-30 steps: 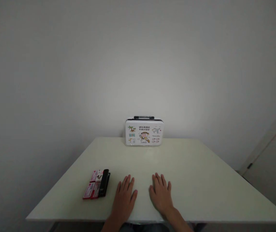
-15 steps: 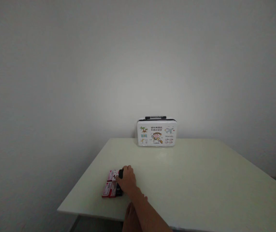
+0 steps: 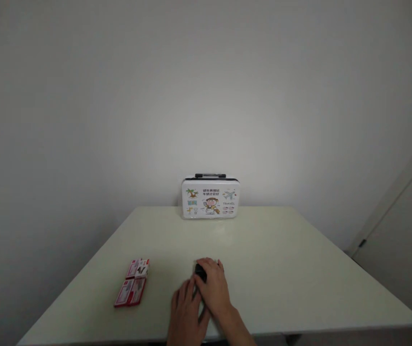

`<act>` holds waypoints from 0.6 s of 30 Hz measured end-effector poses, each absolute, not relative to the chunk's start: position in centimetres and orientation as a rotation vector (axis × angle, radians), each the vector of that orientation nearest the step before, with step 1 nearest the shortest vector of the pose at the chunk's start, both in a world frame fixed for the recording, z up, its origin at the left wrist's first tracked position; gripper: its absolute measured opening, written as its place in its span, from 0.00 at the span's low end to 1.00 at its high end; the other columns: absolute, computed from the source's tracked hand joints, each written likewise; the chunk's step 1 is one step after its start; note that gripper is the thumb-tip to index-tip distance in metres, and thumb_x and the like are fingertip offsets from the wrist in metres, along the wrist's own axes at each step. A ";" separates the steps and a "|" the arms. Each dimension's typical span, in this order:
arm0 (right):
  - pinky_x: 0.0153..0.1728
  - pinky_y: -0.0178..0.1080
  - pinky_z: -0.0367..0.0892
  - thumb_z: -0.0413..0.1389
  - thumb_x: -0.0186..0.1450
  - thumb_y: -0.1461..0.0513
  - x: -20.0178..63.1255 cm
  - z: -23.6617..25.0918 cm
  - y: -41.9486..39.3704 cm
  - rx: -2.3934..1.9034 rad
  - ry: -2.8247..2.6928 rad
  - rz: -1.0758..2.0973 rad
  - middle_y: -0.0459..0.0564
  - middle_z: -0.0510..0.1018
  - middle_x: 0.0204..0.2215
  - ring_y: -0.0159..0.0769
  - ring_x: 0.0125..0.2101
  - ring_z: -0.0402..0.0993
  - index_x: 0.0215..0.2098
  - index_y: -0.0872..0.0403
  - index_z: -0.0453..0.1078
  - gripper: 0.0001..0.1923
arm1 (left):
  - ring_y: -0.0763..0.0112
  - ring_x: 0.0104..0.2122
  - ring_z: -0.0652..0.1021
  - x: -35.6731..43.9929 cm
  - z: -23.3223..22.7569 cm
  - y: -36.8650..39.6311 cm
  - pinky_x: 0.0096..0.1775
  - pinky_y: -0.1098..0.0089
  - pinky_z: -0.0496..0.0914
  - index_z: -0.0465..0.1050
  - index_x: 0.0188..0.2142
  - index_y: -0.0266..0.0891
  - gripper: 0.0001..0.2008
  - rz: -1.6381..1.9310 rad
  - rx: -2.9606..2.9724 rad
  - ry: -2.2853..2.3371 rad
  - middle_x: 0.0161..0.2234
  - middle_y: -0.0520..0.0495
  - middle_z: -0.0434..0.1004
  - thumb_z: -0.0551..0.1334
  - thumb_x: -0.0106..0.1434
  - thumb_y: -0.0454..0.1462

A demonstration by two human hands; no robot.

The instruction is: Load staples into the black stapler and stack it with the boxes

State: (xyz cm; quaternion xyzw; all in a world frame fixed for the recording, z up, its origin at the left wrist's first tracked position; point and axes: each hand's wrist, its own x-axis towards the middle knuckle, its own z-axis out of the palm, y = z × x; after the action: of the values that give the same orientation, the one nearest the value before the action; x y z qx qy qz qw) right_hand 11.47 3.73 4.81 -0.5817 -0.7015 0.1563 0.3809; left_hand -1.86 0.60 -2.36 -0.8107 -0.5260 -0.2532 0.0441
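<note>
My right hand [image 3: 213, 287] rests over the front middle of the table with its fingers curled round a small black object [image 3: 200, 272]. Only part of that object shows, so its kind is unclear. Just to the left and nearer the table's front edge is my left hand [image 3: 187, 312], its fingers stretched out and its tips close to the black object. I cannot tell whether they touch it. Several small red-and-white boxes [image 3: 130, 292] lie grouped to the left, apart from both hands; a whiter one [image 3: 142, 269] bears a dark printed picture.
A white carry case [image 3: 211, 198] with cartoon prints and a black handle stands upright at the table's back edge, by the wall. The pale table [image 3: 263, 269] extends to both sides. A white panel with a dark fitting [image 3: 362, 243] is at the right.
My right hand has left the boxes and moved right with the black object. My left hand has come up beside it. The view has turned right.
</note>
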 end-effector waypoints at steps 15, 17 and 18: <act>0.51 0.46 0.73 0.54 0.62 0.47 14.9 1.1 6.3 -0.906 -0.315 1.085 0.56 0.77 0.51 0.46 0.56 0.72 0.48 0.53 0.67 0.23 | 0.53 0.63 0.65 -4.3 -1.0 1.2 0.62 0.49 0.58 0.64 0.63 0.43 0.25 -0.750 -2.249 -1.804 0.65 0.43 0.63 0.53 0.69 0.44; 0.53 0.46 0.72 0.55 0.62 0.46 16.0 -0.1 5.0 -0.909 -0.357 1.109 0.55 0.75 0.54 0.46 0.57 0.71 0.50 0.52 0.66 0.24 | 0.51 0.63 0.63 -5.7 -0.7 1.3 0.64 0.48 0.56 0.67 0.60 0.40 0.23 -0.802 -2.153 -1.818 0.64 0.40 0.64 0.53 0.69 0.44; 0.54 0.47 0.72 0.55 0.62 0.46 16.5 -0.6 4.2 -0.915 -0.375 1.102 0.55 0.74 0.55 0.46 0.57 0.71 0.51 0.50 0.66 0.25 | 0.50 0.63 0.63 -6.7 -0.4 1.2 0.63 0.48 0.56 0.68 0.59 0.39 0.23 -0.833 -2.059 -1.863 0.64 0.38 0.64 0.53 0.69 0.44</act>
State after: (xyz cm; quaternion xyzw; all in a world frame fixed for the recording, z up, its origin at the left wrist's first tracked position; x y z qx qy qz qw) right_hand 16.47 4.21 -0.60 -0.4167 -0.1710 0.5022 0.7382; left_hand -6.72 1.22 -0.38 -0.7051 -0.6379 -0.2851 0.1213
